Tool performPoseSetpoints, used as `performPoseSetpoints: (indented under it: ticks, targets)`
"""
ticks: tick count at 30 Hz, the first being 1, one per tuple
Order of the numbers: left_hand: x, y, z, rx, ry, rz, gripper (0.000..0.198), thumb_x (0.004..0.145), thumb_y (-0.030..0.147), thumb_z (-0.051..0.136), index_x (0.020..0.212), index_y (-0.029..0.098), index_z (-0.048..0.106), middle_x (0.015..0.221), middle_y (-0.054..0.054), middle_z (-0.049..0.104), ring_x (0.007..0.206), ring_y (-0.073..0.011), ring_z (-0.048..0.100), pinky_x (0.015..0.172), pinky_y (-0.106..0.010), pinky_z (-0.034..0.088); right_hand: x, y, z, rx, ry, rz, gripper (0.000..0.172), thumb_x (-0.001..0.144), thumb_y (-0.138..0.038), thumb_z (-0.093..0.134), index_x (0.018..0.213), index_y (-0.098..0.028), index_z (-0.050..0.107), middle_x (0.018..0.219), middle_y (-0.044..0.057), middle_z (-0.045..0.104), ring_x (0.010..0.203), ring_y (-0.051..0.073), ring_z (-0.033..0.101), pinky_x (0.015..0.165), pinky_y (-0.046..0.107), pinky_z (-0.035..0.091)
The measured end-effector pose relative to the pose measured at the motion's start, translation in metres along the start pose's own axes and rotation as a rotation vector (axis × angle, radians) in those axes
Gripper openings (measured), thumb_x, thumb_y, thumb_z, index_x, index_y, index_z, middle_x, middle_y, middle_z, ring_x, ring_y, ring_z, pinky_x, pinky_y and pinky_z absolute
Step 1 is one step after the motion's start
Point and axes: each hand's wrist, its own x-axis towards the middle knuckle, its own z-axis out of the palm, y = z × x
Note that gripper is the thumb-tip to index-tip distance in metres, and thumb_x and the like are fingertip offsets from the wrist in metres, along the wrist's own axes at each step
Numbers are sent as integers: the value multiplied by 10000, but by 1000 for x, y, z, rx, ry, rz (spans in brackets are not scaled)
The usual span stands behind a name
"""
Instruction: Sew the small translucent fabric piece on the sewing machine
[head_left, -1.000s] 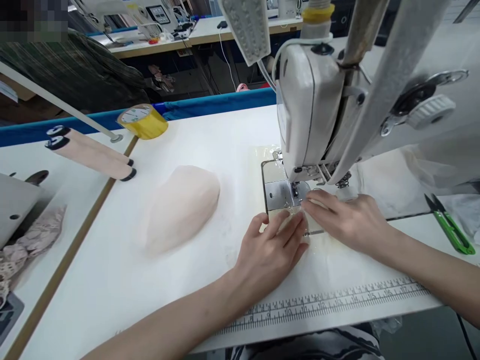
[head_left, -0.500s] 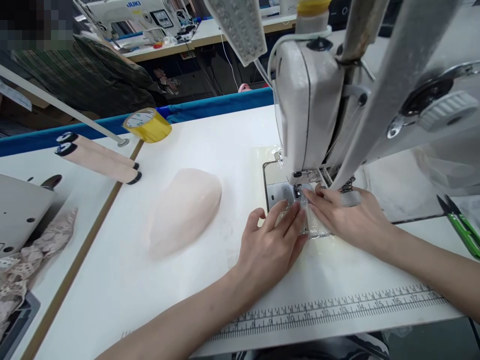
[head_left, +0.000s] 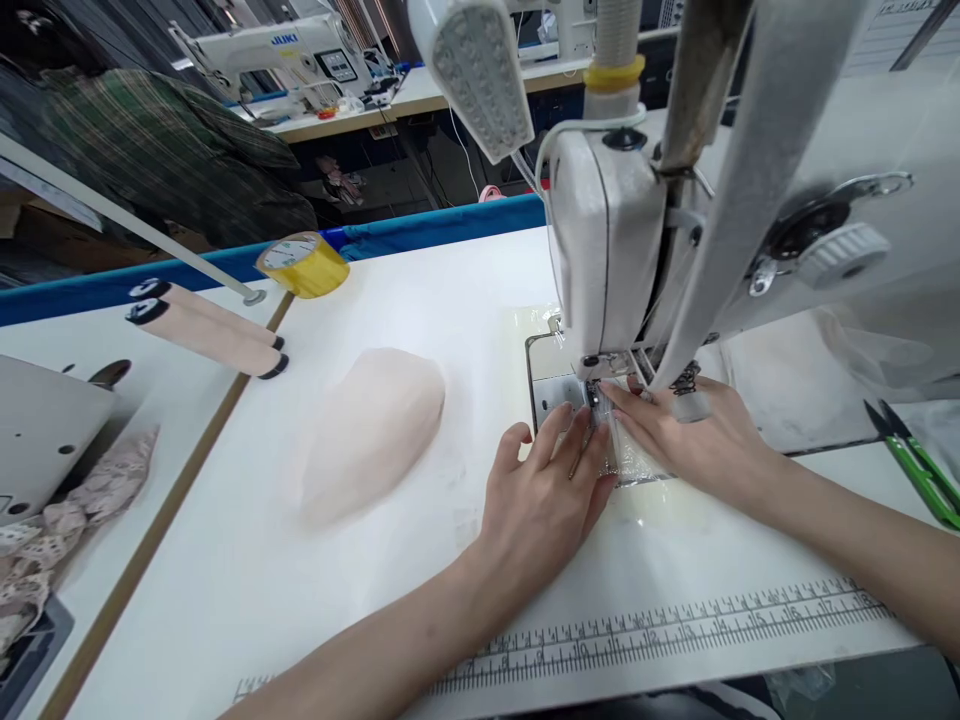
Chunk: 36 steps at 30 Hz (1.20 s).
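My left hand (head_left: 544, 505) lies flat on the white table (head_left: 420, 290), fingers stretched toward the presser foot (head_left: 596, 392) of the white sewing machine (head_left: 622, 250). My right hand (head_left: 686, 440) rests flat opposite it, fingertips at the foot. Between both hands lies a small clear strip of material (head_left: 626, 455), pressed down on the metal needle plate (head_left: 559, 395). A pile of pale pink fabric pieces (head_left: 367, 430) sits to the left of my left hand.
A yellow tape roll (head_left: 304, 265) stands at the table's back edge. Two pink rolls with black ends (head_left: 210, 335) lie on the left. Green thread snips (head_left: 919, 465) lie at the right. Lace (head_left: 67, 510) lies far left. A ruler strip (head_left: 675, 625) runs along the front edge.
Both hands have slid forward with the clear strip until their fingertips reach the presser foot. The view has shifted slightly; the rest is unmoved.
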Motion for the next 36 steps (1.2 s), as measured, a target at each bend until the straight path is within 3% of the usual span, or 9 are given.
performPoseSetpoints:
  ticks: [9, 18, 22, 25, 29, 32, 36]
  targets:
    - [1, 1, -1, 29, -10, 9, 279, 933, 303, 484, 1141, 174, 617, 1205, -103, 644, 1203, -238, 520, 863, -391, 379, -5, 5, 6, 123, 59, -7, 304, 895, -225, 499, 1192, -267, 549, 795, 84, 661, 723, 230, 598, 538, 345, 462]
    - [1, -4, 6, 16, 2, 12, 306, 930, 334, 487, 1172, 182, 597, 1221, -99, 635, 1296, -236, 444, 950, -399, 359, 0, 7, 5, -136, -4, -13, 315, 904, -175, 453, 1190, -236, 569, 786, 79, 654, 738, 207, 571, 524, 308, 375]
    - [1, -6, 7, 23, 0, 10, 308, 937, 344, 472, 1173, 190, 596, 1206, -88, 645, 1292, -244, 446, 950, -401, 355, 0, 9, -2, -229, -82, -45, 273, 886, -131, 446, 1046, -219, 649, 814, 79, 659, 762, 210, 563, 544, 306, 346]
    - [1, -5, 7, 18, 9, 5, 311, 935, 342, 478, 1183, 191, 590, 1210, -80, 642, 1268, -249, 465, 943, -404, 358, -2, 4, -19, -253, -90, -21, 232, 902, -199, 462, 962, -211, 686, 826, 71, 665, 681, 190, 560, 534, 299, 328]
    - [1, -6, 4, -61, -10, 22, 293, 929, 277, 487, 1180, 164, 586, 1198, -70, 640, 1122, -221, 555, 909, -387, 380, -4, -7, -41, -28, -295, 3, 254, 851, -412, 573, 1021, -245, 658, 899, 26, 666, 565, 138, 551, 487, 262, 328]
    - [4, -11, 0, -197, -97, 38, 293, 920, 227, 458, 1170, 154, 592, 1186, -55, 635, 1068, -207, 559, 889, -369, 393, -5, -11, -46, 125, -429, 17, 132, 879, -309, 541, 919, -231, 639, 934, 11, 662, 573, 120, 564, 473, 244, 328]
    - [15, -21, -2, -340, -225, 61, 366, 829, 223, 500, 1179, 167, 592, 1188, -68, 618, 1056, -232, 545, 896, -397, 382, -4, -9, -44, 279, -403, 134, 184, 938, -239, 438, 889, -218, 614, 772, -5, 657, 585, 122, 585, 507, 235, 357]
